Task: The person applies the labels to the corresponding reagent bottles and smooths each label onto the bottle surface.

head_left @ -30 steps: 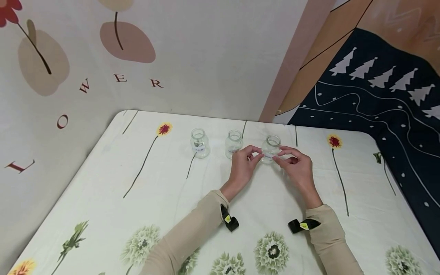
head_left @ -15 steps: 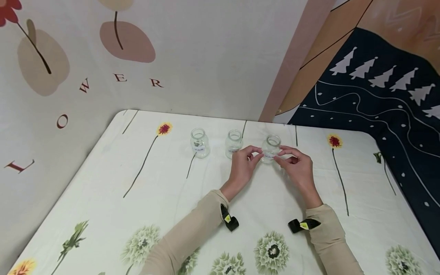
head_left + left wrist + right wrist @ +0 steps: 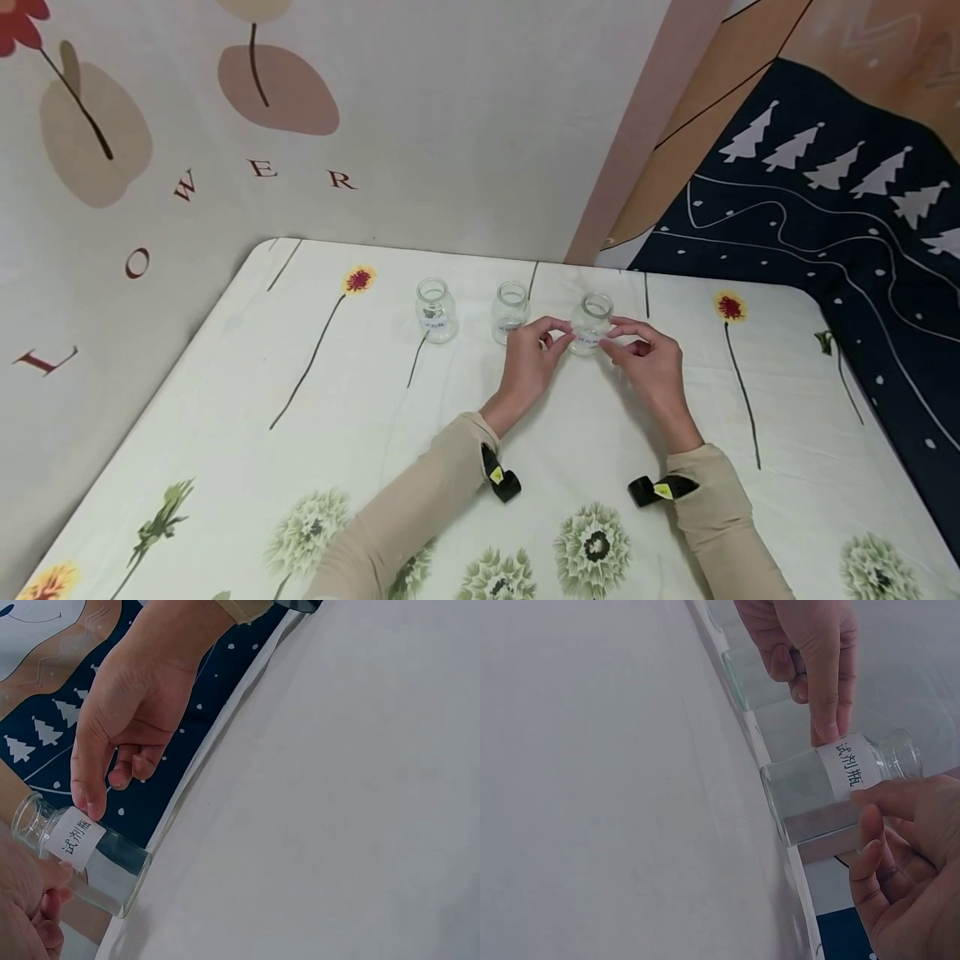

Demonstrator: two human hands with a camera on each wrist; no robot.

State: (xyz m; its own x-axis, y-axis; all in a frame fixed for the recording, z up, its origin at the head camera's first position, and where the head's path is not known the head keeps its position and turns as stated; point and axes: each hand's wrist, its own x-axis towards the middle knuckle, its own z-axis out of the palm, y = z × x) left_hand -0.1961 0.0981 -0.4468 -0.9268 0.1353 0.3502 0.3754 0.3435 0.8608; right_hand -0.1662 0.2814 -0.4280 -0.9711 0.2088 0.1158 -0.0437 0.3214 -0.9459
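A small clear glass jar [image 3: 596, 308] without a lid stands at the right end of a row on the table. Across its front runs a white paper label [image 3: 76, 838] with dark characters. My left hand [image 3: 529, 360] grips the jar's left side, its thumb at one end of the label. On the opposite side my right hand [image 3: 651, 367] holds it likewise, the right thumb [image 3: 885, 796] on the label's other end. Two similar labelled glass jars stand to the left: a middle one [image 3: 512, 302], partly behind my left hand, and a far one [image 3: 435, 310].
The jars stand on a table [image 3: 225, 367] under a white cloth printed with flowers. Patterned hangings [image 3: 465, 142] rise behind its back and left edges. A dark tree-print cloth [image 3: 825, 225] borders the right side. Each sleeve carries a black wrist strap [image 3: 500, 477].
Around the jar, my thumbs have shifted slightly and more of the label shows between them. The other jars stay where they were.
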